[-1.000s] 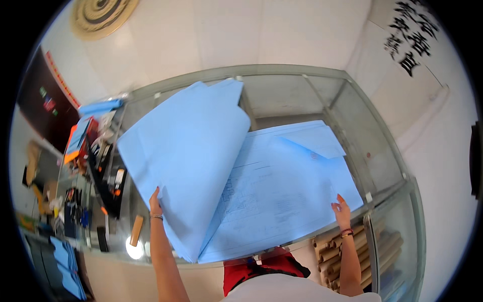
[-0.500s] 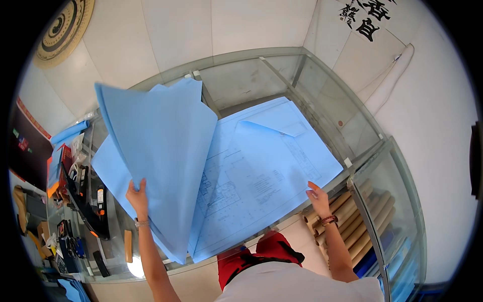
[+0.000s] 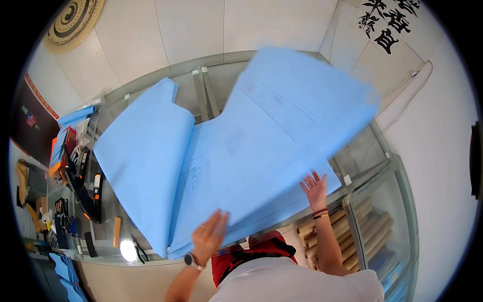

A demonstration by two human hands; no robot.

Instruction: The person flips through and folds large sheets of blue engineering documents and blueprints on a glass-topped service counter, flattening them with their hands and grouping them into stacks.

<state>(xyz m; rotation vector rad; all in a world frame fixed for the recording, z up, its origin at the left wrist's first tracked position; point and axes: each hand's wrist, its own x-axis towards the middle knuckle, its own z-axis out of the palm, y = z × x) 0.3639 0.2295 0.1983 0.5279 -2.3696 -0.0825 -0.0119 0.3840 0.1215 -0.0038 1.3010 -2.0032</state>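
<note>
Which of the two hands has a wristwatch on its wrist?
The left hand, blurred against the blue paper: it has the round-faced watch, while the right hand has only bracelets at its wrist.

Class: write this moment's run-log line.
left hand: blurred, over blue sheet | right hand: open, fingers spread | blue sheet: partly raised | folded-over sheets: left side

A patterned disc (image 3: 74, 23) hangs on the wall (image 3: 191, 30); brown tubes (image 3: 373, 232) lie stacked.
</note>
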